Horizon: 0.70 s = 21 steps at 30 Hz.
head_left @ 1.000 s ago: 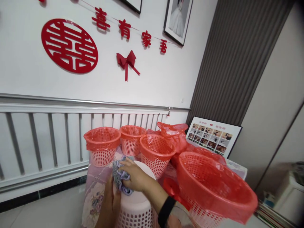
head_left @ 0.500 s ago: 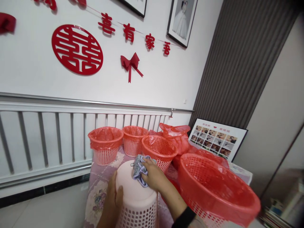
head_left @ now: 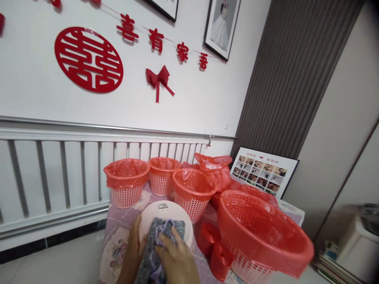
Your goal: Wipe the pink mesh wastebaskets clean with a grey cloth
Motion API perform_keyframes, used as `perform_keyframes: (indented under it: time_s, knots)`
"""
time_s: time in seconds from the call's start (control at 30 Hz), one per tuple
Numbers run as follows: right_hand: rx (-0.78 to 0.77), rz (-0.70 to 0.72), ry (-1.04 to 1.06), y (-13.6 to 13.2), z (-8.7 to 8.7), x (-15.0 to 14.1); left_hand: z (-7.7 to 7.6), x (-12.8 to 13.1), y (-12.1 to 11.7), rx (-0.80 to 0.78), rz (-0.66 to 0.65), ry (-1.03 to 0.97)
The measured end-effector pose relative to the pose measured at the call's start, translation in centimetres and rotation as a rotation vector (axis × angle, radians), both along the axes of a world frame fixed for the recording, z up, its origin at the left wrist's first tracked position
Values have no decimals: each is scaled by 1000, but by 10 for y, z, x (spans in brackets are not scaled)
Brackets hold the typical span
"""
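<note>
A pale pink plastic wastebasket [head_left: 186,215] stands upside down in front of me, its flat base facing up with a small label near the far edge. My left hand [head_left: 133,246] grips the basket's left side, the thumb toward its rim of the base. Over the base lies a grey cloth [head_left: 154,236] with lilac edging, bunched and hanging toward me. My right hand [head_left: 176,252] presses the cloth down on the base, fingers bent over it. The basket's lower part is hidden behind my hands and the cloth.
Baskets lined with red bags stand around: one at left [head_left: 127,195], one behind [head_left: 161,183], one at centre [head_left: 194,205], a large one at right [head_left: 263,236]. Red bag rolls [head_left: 220,260] lie beside it. A floral tablecloth [head_left: 114,244] covers the table; a radiator [head_left: 74,169] runs behind.
My right hand has moved toward me with the cloth, from the base's far right to its near part. The cloth is more spread out, and the label has come into sight.
</note>
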State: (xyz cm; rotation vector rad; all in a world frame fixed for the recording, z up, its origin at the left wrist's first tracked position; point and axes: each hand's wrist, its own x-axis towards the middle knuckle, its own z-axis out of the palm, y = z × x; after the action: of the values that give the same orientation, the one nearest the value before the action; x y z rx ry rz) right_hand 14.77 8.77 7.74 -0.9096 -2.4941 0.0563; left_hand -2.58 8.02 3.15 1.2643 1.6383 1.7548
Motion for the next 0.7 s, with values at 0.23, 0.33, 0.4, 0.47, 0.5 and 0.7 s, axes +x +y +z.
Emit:
perform_keyframes:
  time_s: [0.23, 0.33, 0.4, 0.47, 0.5, 0.7]
  knots:
    - [-86, -49, 70, 16, -33, 17, -8, -7, 3, -54, 0, 31]
    - [-160, -86, 197, 25, -12, 49, -10, -4, 2, -85, -9, 62]
    - [-208, -188, 364, 35, 1, 61, -10, -2, 1, -91, -8, 69]
    - [-300, -248, 498, 52, 12, 62, -10, -1, 1, -85, -11, 65]
    - [-363, -248, 543, 63, 17, 60, -10, -1, 1, -83, -13, 58]
    - [-568, -213, 380, 137, 44, 27, -11, -2, 3, -62, -24, 62]
